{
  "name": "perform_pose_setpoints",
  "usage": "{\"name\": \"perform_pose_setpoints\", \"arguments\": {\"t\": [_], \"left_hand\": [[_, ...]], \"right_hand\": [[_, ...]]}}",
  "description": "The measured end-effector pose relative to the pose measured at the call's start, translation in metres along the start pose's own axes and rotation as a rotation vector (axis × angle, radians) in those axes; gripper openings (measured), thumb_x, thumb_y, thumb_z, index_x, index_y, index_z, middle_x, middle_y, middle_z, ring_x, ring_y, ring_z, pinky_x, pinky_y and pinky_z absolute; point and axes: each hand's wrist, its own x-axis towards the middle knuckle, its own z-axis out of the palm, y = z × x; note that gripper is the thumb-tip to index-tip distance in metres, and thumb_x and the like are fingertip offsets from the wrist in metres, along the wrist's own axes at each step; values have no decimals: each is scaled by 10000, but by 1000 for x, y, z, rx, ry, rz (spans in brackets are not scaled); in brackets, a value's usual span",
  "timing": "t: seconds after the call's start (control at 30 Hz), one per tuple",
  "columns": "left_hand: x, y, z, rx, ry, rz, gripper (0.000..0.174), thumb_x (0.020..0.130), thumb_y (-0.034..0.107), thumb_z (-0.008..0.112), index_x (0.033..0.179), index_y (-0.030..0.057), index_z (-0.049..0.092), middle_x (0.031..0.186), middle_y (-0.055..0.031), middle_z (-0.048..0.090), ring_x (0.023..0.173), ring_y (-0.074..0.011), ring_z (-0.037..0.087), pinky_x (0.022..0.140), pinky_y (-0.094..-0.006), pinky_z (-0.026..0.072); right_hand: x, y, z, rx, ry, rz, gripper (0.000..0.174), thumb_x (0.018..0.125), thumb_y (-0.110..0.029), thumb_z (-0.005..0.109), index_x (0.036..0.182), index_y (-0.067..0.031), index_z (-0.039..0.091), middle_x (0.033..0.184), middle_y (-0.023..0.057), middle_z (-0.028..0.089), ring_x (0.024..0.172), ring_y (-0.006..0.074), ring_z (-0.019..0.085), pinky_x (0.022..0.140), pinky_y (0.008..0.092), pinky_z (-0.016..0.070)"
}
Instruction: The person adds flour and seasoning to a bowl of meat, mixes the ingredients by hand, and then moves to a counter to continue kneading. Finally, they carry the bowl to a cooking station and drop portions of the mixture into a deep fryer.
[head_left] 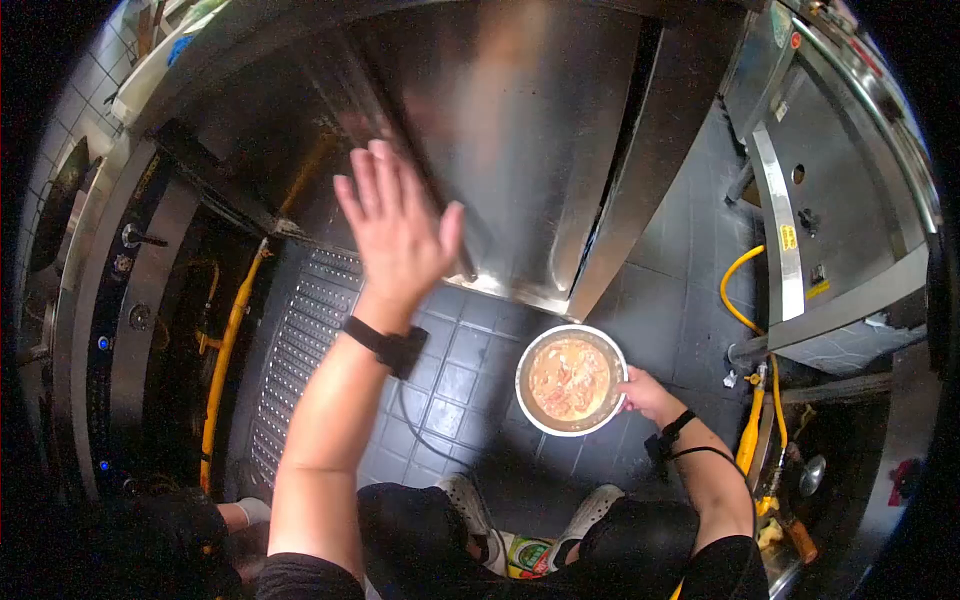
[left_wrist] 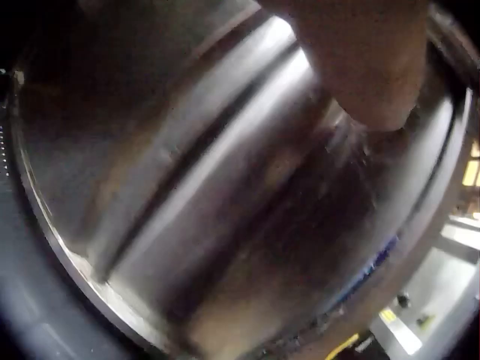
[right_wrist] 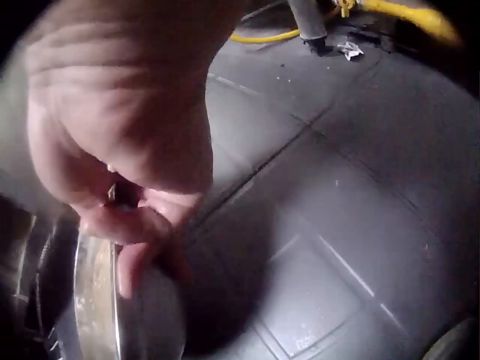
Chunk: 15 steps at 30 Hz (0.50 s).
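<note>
My right hand [head_left: 650,394] grips a round metal bowl [head_left: 523,408] by its right rim, fingers curled over the edge. Pinkish pieces, like raw meat, lie in a pale liquid [head_left: 570,378] inside it. From the right wrist view, the fingers [right_wrist: 131,270] wrap the rim, and the bowl's steel side [right_wrist: 150,322] shows below them. My left hand [head_left: 400,235] is raised with fingers straight and thumb spread, overlapping a brown-grey steel cabinet front [head_left: 520,170]. In the left wrist view part of the left hand [left_wrist: 367,67] shows before the shiny, blurred steel.
Dark floor tiles [head_left: 455,345] lie below, with a perforated metal grate [head_left: 310,340] at left. Stove fronts with knobs [head_left: 150,237] and a yellow gas pipe [head_left: 228,350] line the left. Steel equipment [head_left: 850,170] and a yellow hose [head_left: 735,285] stand right. Another person's leg [head_left: 235,515] is lower left.
</note>
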Motion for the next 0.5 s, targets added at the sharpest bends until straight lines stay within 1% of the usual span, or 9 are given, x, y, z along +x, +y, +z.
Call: {"name": "perform_pose_setpoints", "arguments": {"t": [0.07,0.1,0.17,0.27,0.3,0.33,0.4,0.47,0.5], "left_hand": [[10,28,2,-143,47,195,753,863,411,656,1419,-65,481,1628,-213,253,1530,-389,157,1230,-584,68],[-6,92,0,-287,53,250,715,859,378,658,1414,-46,501,1616,-209,285,1525,-381,189,1231,-578,89],[13,102,8,-238,107,508,630,843,339,661,1369,7,563,1591,-185,349,1512,-366,247,1229,-574,120],[30,111,26,-295,111,592,554,820,312,671,1300,41,619,1556,-164,408,1494,-346,298,1233,-555,141],[33,109,35,-292,128,607,510,797,347,698,1222,67,661,1542,-133,424,1490,-338,304,1217,-598,154],[36,111,32,-250,172,596,503,787,370,711,1203,89,674,1533,-111,433,1488,-333,307,1203,-629,156],[37,110,28,-157,232,588,475,767,421,736,1158,154,703,1521,-44,444,1487,-326,308,1165,-705,156],[41,104,19,-99,260,605,446,808,413,712,1199,200,687,1524,-6,448,1487,-324,308,1175,-691,139],[45,100,13,-73,259,619,436,823,410,701,1212,215,681,1528,4,447,1489,-322,306,1178,-686,134]], "right_hand": [[23,-5,20,51,53,18,425,875,-39,610,1295,-55,550,763,48,660,514,94,570,427,227,402],[-28,13,-25,-8,125,78,425,875,-39,610,1295,-55,550,763,48,660,514,94,570,427,227,402],[-7,24,-3,10,117,80,411,880,-28,600,1287,-54,551,762,42,647,501,94,552,428,227,399],[13,47,4,80,73,29,397,901,-36,600,1292,-86,554,878,49,662,562,95,578,459,240,436],[17,54,6,117,40,11,392,915,-46,601,1300,-95,550,934,52,666,598,98,592,481,246,462],[19,58,7,80,51,49,428,956,-94,606,1366,-113,485,1071,62,648,759,135,646,606,286,555],[16,60,17,106,61,105,469,971,-113,604,1407,-111,432,1136,81,628,836,170,655,681,311,577],[19,54,26,120,34,182,596,995,-145,601,1505,-104,295,1287,132,572,1009,255,656,833,373,598],[20,50,28,119,31,196,596,995,-145,601,1505,-104,295,1287,132,572,1009,255,656,833,373,598]]}}
